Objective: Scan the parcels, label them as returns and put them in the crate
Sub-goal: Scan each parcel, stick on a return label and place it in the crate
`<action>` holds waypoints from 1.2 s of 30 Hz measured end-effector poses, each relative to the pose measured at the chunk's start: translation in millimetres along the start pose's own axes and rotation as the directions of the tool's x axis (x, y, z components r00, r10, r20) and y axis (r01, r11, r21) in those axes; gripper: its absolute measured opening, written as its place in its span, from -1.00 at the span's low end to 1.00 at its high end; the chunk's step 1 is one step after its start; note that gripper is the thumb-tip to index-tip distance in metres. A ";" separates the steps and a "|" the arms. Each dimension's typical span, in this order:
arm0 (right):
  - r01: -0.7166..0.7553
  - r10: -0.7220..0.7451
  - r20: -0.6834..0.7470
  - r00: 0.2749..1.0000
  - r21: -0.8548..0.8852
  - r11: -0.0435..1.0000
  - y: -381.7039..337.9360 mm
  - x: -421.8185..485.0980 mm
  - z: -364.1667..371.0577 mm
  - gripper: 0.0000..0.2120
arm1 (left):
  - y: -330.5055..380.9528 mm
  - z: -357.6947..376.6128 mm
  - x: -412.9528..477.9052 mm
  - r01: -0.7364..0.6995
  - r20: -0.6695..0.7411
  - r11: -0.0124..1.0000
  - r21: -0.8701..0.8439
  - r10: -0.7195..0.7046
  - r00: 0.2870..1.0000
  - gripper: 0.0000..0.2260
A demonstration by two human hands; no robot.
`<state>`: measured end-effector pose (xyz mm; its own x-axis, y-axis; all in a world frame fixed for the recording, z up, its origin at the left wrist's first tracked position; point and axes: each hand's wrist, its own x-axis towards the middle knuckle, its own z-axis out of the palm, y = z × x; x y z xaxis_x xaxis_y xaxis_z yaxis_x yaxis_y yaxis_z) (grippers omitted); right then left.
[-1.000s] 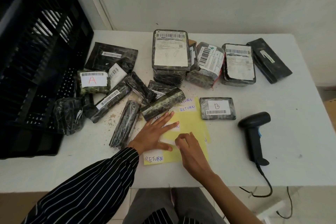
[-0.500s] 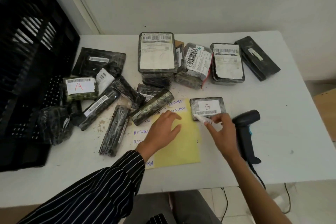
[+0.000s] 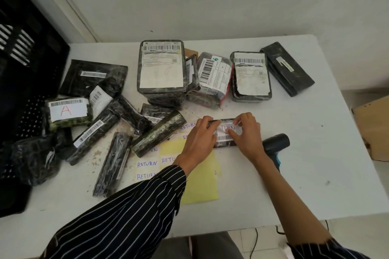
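Right hand (image 3: 245, 135) pinches the return sticker (image 3: 227, 128) onto the small parcel (image 3: 224, 143). Left hand (image 3: 199, 140) grips the parcel's left end. Parcel lies flat on the table (image 3: 299, 174), long axis left-right. Crate (image 3: 31, 73) sits well off left, so the left hand looks nearer for the drop.

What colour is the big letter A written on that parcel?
The letter A is red, on a white label; the head view shows it best.
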<state>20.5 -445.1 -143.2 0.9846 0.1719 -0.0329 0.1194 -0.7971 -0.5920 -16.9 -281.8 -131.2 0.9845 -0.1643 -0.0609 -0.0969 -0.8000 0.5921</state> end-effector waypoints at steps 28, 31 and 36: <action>-0.238 0.241 -0.044 0.970 0.067 0.969 -7.2 15.0 12.8 -0.39 | -23.0 9.5 -4.8 -0.339 0.115 0.907 0.251 0.320 0.940 -0.62; -0.258 0.266 -0.112 0.957 0.087 0.962 -8.5 15.9 19.0 -0.62 | -20.0 13.2 -15.0 -0.308 0.134 0.929 0.207 0.285 0.949 -0.57; -0.265 0.275 -0.113 0.955 0.093 0.960 -7.0 11.0 20.8 -0.77 | -12.5 18.6 -20.6 -0.258 0.143 0.923 0.284 0.226 0.964 -0.42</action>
<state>27.8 -425.5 -156.2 0.9874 -0.1206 -0.1028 -0.1585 -0.7569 -0.6341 -38.7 -279.1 -152.3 0.9061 -0.4213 -0.0395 -0.3853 -0.8600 0.3346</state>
